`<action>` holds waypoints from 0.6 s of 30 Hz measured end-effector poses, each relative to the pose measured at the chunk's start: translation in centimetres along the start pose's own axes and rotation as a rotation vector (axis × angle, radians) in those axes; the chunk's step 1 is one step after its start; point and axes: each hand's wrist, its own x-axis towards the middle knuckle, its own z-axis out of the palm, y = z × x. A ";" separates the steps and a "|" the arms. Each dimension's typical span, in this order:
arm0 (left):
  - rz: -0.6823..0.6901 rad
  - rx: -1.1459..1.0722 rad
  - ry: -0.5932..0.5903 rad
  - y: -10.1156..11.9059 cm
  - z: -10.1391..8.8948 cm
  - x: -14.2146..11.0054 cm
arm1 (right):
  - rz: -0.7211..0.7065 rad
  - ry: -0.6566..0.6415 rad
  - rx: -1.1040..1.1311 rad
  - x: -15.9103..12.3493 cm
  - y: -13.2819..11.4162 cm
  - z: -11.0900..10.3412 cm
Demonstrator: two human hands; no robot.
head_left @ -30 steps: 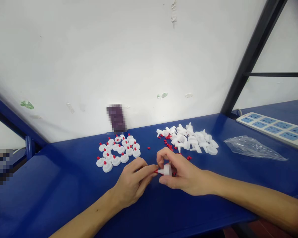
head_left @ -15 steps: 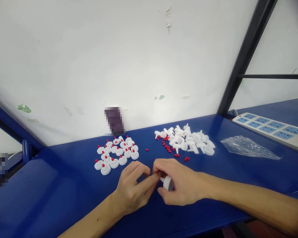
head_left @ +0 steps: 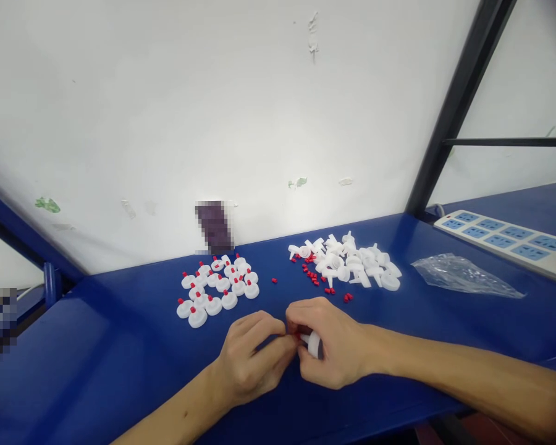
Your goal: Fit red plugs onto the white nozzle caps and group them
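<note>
My right hand (head_left: pixel 331 340) is closed around a white plastic cap (head_left: pixel 313 343) with a short spout. My left hand (head_left: pixel 252 358) pinches a small red plug (head_left: pixel 297 335) against that spout, fingertips of both hands touching just above the blue table (head_left: pixel 120 371). Behind my left hand lies a group of white caps fitted with red plugs (head_left: pixel 217 285). Behind my right hand is a pile of bare white caps (head_left: pixel 352 262), with loose red plugs (head_left: pixel 315 277) scattered in front of it.
A clear plastic bag (head_left: pixel 463 275) lies at the right, and a white power strip with blue sockets (head_left: pixel 509 241) sits beyond it. A black metal post (head_left: pixel 449 111) rises from the table's back. The white wall stands right behind the parts.
Both hands have drawn slightly nearer and lower on the table. The left fingertips have closed onto the cap's spout with the red plug.
</note>
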 end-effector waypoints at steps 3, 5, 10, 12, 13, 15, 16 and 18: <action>-0.095 -0.003 -0.003 -0.2 -0.2 0.1 | 0.029 0.029 -0.041 -0.1 0.3 0.1; -0.168 -0.019 -0.021 -0.3 -0.5 0.2 | 0.043 0.052 -0.060 -0.2 0.5 0.2; -0.291 -0.058 -0.245 0.2 -0.9 0.3 | -0.082 0.122 -0.051 -0.5 0.7 0.0; -0.338 -0.067 -0.353 0.5 -0.7 0.6 | -0.121 0.113 -0.031 -0.4 0.8 -0.2; -0.381 -0.083 -0.405 0.7 -0.5 0.7 | -0.132 0.099 -0.025 -0.4 0.8 -0.2; -0.503 -0.142 -0.492 1.0 -0.2 1.2 | -0.152 0.071 -0.037 -0.3 0.7 -0.2; -0.567 -0.180 -0.526 1.1 -0.1 1.5 | -0.165 0.066 -0.053 -0.2 0.7 -0.1; -0.665 -0.262 -0.570 1.3 0.0 2.1 | -0.199 0.080 -0.090 -0.1 0.5 0.1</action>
